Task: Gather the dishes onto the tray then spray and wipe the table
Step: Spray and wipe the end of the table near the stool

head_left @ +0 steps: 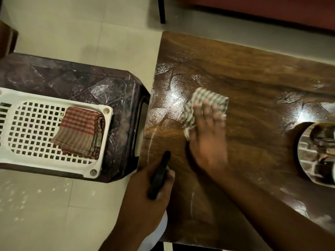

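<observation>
So the right hand (208,134) is down flat on the green-and-white checked cloth (201,98), grip spread wide with the fingers straight, pressing it against the wooden table (244,69) near the table's left edge. The hand is a bit blurry. There are pale streaky smears and wet-looking shine all over the wood around the cloth. The left hand (145,194) is at the near-left corner of the table, grip curled tight round the black head of a spray bottle (160,174), nozzle pointing away from the person; a bit of white below the hand looks like the bottle's body. Over at the right edge of the frame sits a round steel plate (308,160) with what looks like other steel dishes on it, partly cut off. Just beside the table on the left is a dark plastic stool (72,77) carrying a white perforated tray (36,95), and a folded red checked cloth (79,131) lies in that tray's right end.
</observation>
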Demonstrator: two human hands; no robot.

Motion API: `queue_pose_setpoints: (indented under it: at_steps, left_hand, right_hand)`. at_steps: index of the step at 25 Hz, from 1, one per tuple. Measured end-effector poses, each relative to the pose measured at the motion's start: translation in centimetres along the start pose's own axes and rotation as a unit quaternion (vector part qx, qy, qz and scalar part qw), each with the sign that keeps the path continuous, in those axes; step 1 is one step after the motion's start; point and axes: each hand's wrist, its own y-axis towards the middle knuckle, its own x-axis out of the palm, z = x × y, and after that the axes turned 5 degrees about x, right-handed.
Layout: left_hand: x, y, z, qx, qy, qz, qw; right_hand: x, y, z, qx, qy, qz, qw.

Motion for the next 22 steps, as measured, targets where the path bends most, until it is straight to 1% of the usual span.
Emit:
queue_pose_setpoints:
  at_steps: [1,2,3,4,5,6,7,8,9,11,12,13,14,15,16,18,20,22]
  left_hand:
    - [-0.2,0.3,0.2,0.011,0.008,-0.004,1.0]
    - [-0.3,0.6,0.3,0.022,0.02,-0.003,1.0]
    - [-0.5,0.7,0.5,0.033,0.029,0.002,0.999]
    - [-0.6,0.9,0.3,0.04,0.038,0.012,0.998]
    - [-0.7,0.9,0.1,0.048,0.045,0.021,0.998]
    - [-0.7,0.8,0.0,0.05,0.052,0.03,0.997]
    - [-0.7,0.7,-0.1,0.048,0.057,0.038,0.997]
    - [-0.7,0.6,-0.2,0.042,0.058,0.044,0.996]
    - [-0.7,0.5,-0.4,0.036,0.054,0.049,0.997]
    - [-0.9,0.4,-0.5,0.026,0.048,0.063,0.997]
    - [-1.0,0.5,-0.6,0.027,0.049,0.068,0.996]
    - [-0.9,0.4,-0.6,0.027,0.045,0.067,0.996]
    - [-0.9,0.4,-0.7,0.029,0.037,0.064,0.997]
    - [-0.9,0.3,-0.7,0.03,0.025,0.068,0.997]
    - [-0.9,0.2,-0.6,0.03,0.012,0.075,0.997]
    - [-1.1,-0.1,-0.6,0.045,0.022,0.076,0.996]
    - [-1.4,-0.5,-0.3,0.066,0.047,0.059,0.995]
    - [-1.7,-0.8,-0.2,0.054,0.063,0.053,0.995]
  right_hand:
    - [0.4,-1.6,-0.1,-0.117,-0.042,-0.041,0.991]
    - [0.4,-2.7,0.4,-0.251,-0.07,-0.086,0.962]
    - [-0.1,-2.7,1.3,-0.372,-0.086,-0.127,0.916]
    - [-0.7,-1.7,2.1,-0.466,-0.091,-0.156,0.866]
    - [-1.3,0.0,2.6,-0.525,-0.099,-0.175,0.827]
    - [-1.7,1.9,2.7,-0.551,-0.116,-0.18,0.807]
    - [-2.3,3.9,2.4,-0.548,-0.133,-0.172,0.808]
    - [-2.6,5.7,1.8,-0.516,-0.141,-0.156,0.831]
    - [-3.1,7.5,0.9,-0.463,-0.136,-0.135,0.865]
    - [-3.8,10.4,-1.7,-0.333,-0.099,-0.106,0.932]
    - [-4.0,11.2,-3.1,-0.266,-0.072,-0.1,0.956]
    - [-4.1,11.4,-4.5,-0.215,-0.05,-0.097,0.97]
    - [-3.9,11.0,-5.5,-0.192,-0.036,-0.101,0.975]
    - [-3.5,10.0,-5.9,-0.2,-0.037,-0.11,0.973]
    - [-2.9,8.5,-5.9,-0.24,-0.045,-0.121,0.962]
    - [-1.7,4.5,-4.4,-0.37,-0.074,-0.135,0.916]
    - [-1.2,0.9,-2.3,-0.495,-0.1,-0.163,0.847]
    - [-1.4,0.1,-0.4,-0.587,-0.121,-0.208,0.773]
